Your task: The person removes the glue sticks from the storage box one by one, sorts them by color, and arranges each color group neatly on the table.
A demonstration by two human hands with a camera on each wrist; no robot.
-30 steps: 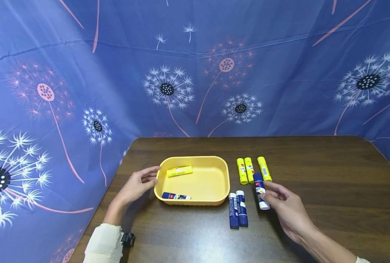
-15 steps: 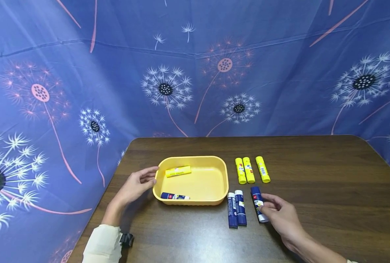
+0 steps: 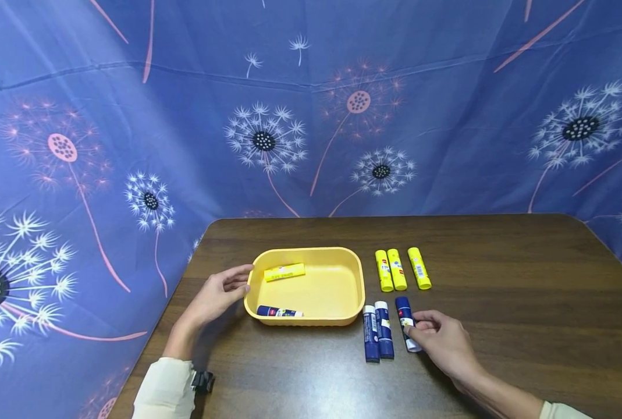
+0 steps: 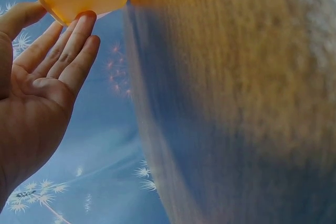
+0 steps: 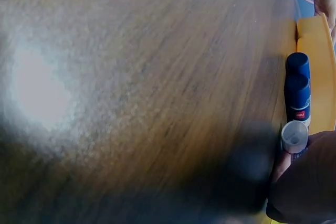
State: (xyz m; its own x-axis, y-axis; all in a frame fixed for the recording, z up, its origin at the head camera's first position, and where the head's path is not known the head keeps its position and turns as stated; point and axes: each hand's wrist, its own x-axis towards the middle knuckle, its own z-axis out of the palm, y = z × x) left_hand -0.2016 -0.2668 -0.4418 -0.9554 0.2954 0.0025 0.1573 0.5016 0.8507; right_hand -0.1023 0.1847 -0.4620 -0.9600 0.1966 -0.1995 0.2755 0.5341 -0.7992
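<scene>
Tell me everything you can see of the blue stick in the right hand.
The blue stick is a slim, plastic-looking cylinder, dark blue at the far end and whitish at the end nearer the person, with a printed label between bearing a small red mark. The right hand pinches it from the right. Its far end leans slightly left, and a narrow gap separates it from the pair of blue sticks on its left. Whether it touches the table is unclear.

tray, plain warm yellow; yellow glue sticks, bright, with white label patches; navy glue sticks, white at one end; tabletop, dark brown wood grain; backdrop cloth, blue, printed with pink dandelions and black-centred white ones; sleeves, cream.
</scene>
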